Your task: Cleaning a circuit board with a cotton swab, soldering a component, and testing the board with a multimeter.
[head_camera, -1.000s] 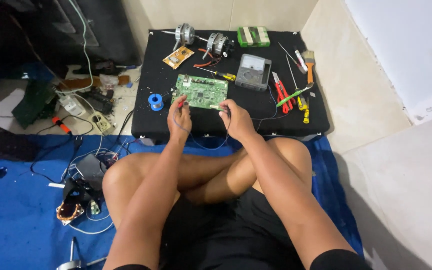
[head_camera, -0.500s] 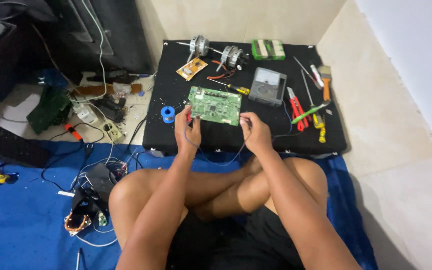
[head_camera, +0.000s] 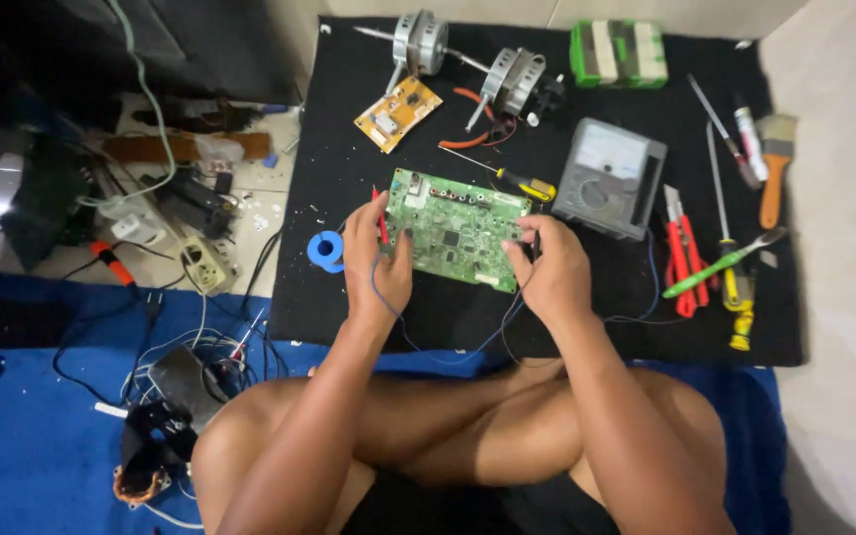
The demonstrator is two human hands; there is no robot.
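A: Fingers of the left hand [head_camera: 376,266]: pinched shut on a red meter probe [head_camera: 382,216], tip on the left edge of the green circuit board [head_camera: 460,230]. Right hand [head_camera: 547,269]: curled at the board's right edge, seemingly closed on a black probe; the probe itself is hidden, so I cannot tell the grip for certain.

B: Board position?

A: Flat on the black mat [head_camera: 349,287], centre. At its 9 o'clock, a blue solder spool [head_camera: 326,251], just beside the left hand. At 2 o'clock, a grey analogue multimeter [head_camera: 608,176]. At 1 o'clock, a yellow-handled screwdriver [head_camera: 515,180], touching or nearly touching the board's top edge. At 11 o'clock, a small yellow circuit board [head_camera: 397,113].

B: Risks?

A: Judged only: a probe tip could skid across closely set pins and bridge two of them. The blue lead [head_camera: 418,349] loops below the wrists; a forearm catching it could jerk a probe off its point. The screwdriver shaft could short the board's edge if nudged inward.
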